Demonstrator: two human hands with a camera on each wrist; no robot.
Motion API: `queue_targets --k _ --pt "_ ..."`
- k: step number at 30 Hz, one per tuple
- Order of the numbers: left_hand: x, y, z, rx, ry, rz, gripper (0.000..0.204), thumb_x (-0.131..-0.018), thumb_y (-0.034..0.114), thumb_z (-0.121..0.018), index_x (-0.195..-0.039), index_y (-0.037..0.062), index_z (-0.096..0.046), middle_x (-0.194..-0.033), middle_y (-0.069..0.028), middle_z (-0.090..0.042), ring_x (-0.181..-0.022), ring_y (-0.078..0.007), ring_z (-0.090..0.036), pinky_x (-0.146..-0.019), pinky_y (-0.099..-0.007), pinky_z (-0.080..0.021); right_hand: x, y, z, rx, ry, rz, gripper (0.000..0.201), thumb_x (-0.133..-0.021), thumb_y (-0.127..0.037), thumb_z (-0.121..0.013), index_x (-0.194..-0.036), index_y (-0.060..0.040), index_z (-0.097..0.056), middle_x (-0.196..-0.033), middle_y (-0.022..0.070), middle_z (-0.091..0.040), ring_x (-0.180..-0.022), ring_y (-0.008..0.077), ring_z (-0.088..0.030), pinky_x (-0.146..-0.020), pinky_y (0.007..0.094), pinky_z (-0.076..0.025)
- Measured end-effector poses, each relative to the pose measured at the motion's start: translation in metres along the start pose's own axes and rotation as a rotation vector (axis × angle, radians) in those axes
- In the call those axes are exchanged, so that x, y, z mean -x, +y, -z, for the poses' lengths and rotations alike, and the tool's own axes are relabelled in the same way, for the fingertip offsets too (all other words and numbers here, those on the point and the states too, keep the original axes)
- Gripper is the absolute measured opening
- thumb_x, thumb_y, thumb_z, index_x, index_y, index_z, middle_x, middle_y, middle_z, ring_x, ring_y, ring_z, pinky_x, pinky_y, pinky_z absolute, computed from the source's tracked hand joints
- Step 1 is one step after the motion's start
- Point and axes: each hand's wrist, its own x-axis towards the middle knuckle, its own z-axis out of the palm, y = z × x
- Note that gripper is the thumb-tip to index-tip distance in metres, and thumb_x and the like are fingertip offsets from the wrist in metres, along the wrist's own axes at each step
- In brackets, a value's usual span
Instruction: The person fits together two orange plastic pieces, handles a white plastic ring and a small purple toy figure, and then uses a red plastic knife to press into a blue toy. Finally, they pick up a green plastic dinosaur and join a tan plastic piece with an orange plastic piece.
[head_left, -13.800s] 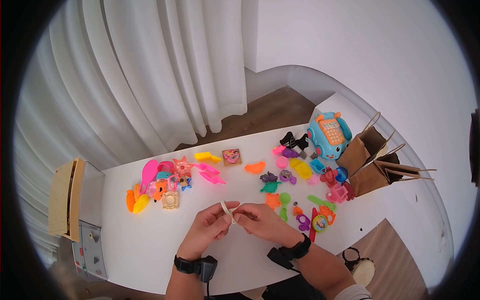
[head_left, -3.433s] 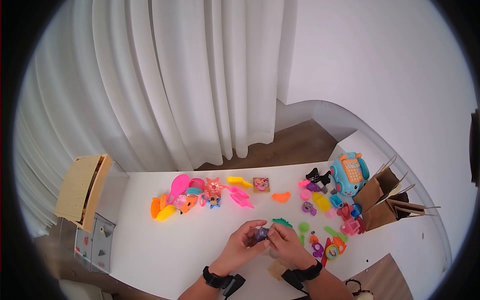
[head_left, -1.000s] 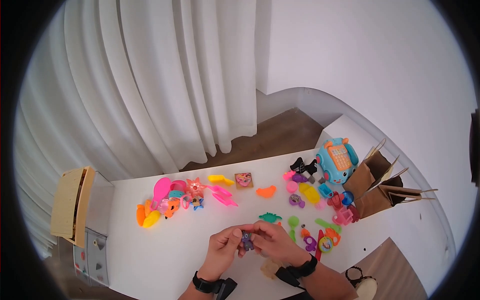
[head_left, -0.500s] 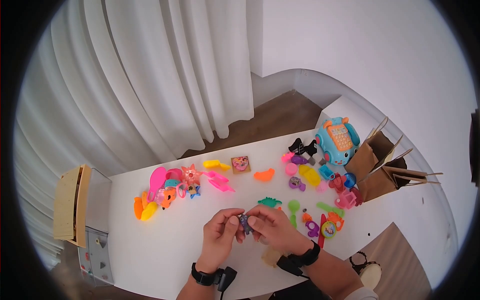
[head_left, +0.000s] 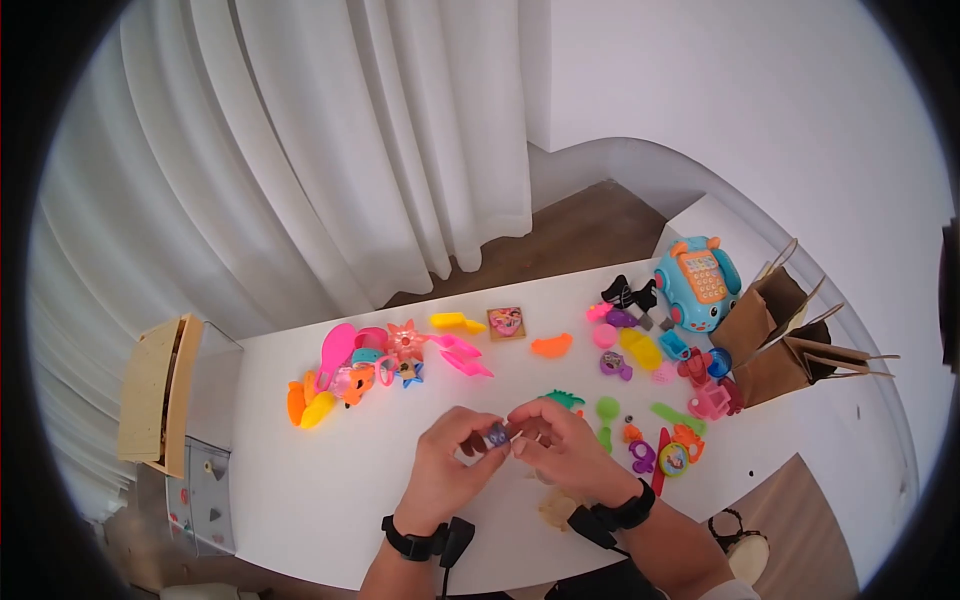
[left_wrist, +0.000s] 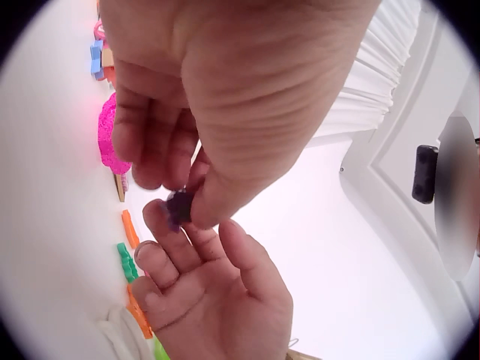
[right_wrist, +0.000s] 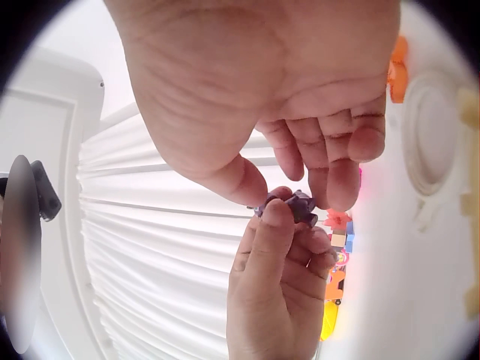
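A small purple-grey toy figurine [head_left: 497, 434] is held above the near part of the white table [head_left: 330, 500]. My left hand [head_left: 452, 462] pinches it between thumb and fingers, which hide part of it. My right hand [head_left: 570, 450] is close on its other side, fingers loosely bent and spread. In the right wrist view, the right thumb and index fingertip come right up to the ends of the figurine [right_wrist: 300, 208]. Below the right hand lie a beige toy piece [head_left: 560, 508] and a cream ring-shaped piece [right_wrist: 427, 135]. A green toy dinosaur [head_left: 566, 399] is just beyond the right hand.
Pink, orange and yellow toys [head_left: 340, 345] cluster at the left. At the right are smaller toys, a blue toy telephone [head_left: 700, 285] and brown paper bags [head_left: 765, 340]. A square picture block [head_left: 506, 323] and an orange toy [head_left: 551, 346] lie across the middle.
The right fingers have loosened and spread at the figurine, which has turned in the left hand. Earlier, both hands held a cream strip-like piece; the purple-grey figurine then lay on the table.
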Motion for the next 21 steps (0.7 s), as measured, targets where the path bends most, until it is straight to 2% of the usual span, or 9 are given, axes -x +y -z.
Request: queue_targets --k 2,4,5,7,12,21 --pt "-0.002 -0.005 0.003 -0.063 0.067 -0.021 0.031 -0.084 -0.001 -0.082 -0.113 0.0036 -0.073 -0.096 -0.0048 -0.067 -0.073 -0.0122 -0.062 -0.067 -0.0262 -0.052 0.001 -0.001 0.0 0.077 0.014 0.004 0.03 -0.101 -0.009 -0.068 -0.129 -0.0049 -0.057 -0.118 0.0053 -0.068 -0.095 0.0089 -0.063 -0.08 0.0268 -0.053" --pt "-0.006 -0.02 0.01 -0.089 0.294 0.067 0.031 -0.084 -0.001 -0.081 -0.113 0.0033 -0.074 -0.095 -0.005 -0.067 -0.069 -0.0118 -0.06 -0.063 -0.0262 -0.051 0.001 -0.005 0.0 0.122 0.031 -0.003 0.03 -0.101 -0.009 -0.068 -0.129 -0.0058 -0.057 -0.117 0.0048 -0.069 -0.094 0.0079 -0.062 -0.078 0.0255 -0.052" --pt "-0.008 -0.025 0.013 -0.092 0.297 0.072 0.031 -0.084 -0.001 -0.081 -0.113 0.0033 -0.074 -0.095 -0.005 -0.067 -0.069 -0.0118 -0.06 -0.063 -0.0262 -0.051 0.002 -0.006 0.0 0.169 0.051 -0.008 0.03 -0.101 -0.008 -0.068 -0.129 -0.0068 -0.058 -0.116 0.0043 -0.07 -0.094 0.0068 -0.062 -0.076 0.0242 -0.051" --pt "-0.011 -0.036 0.017 -0.144 0.407 0.124 0.032 -0.084 -0.001 -0.081 -0.115 0.0031 -0.074 -0.094 -0.0054 -0.067 -0.068 -0.0112 -0.06 -0.062 -0.0262 -0.051 0.002 -0.003 -0.001 0.183 0.047 0.02 0.029 -0.101 -0.008 -0.067 -0.129 -0.0067 -0.058 -0.116 0.0037 -0.07 -0.093 0.0061 -0.062 -0.075 0.0237 -0.051" --pt "-0.011 -0.05 0.015 -0.169 0.361 0.198 0.032 -0.084 0.002 -0.082 -0.115 0.0018 -0.074 -0.095 -0.0054 -0.07 -0.064 -0.011 -0.058 -0.061 -0.0271 -0.05 0.002 -0.008 -0.001 0.195 0.036 0.009 0.029 -0.101 -0.008 -0.067 -0.128 -0.0065 -0.06 -0.115 0.0037 -0.07 -0.091 0.0056 -0.062 -0.075 0.023 -0.051" --pt "-0.014 -0.058 0.011 -0.379 0.339 0.188 0.028 -0.082 0.008 -0.082 -0.109 0.0015 -0.074 -0.089 -0.0067 -0.066 -0.065 -0.0193 -0.062 -0.063 -0.0334 -0.052 0.003 -0.011 0.0 0.248 0.025 0.041 0.028 -0.101 -0.011 -0.068 -0.127 -0.0051 -0.062 -0.11 0.0034 -0.072 -0.085 0.0051 -0.063 -0.07 0.022 -0.05"
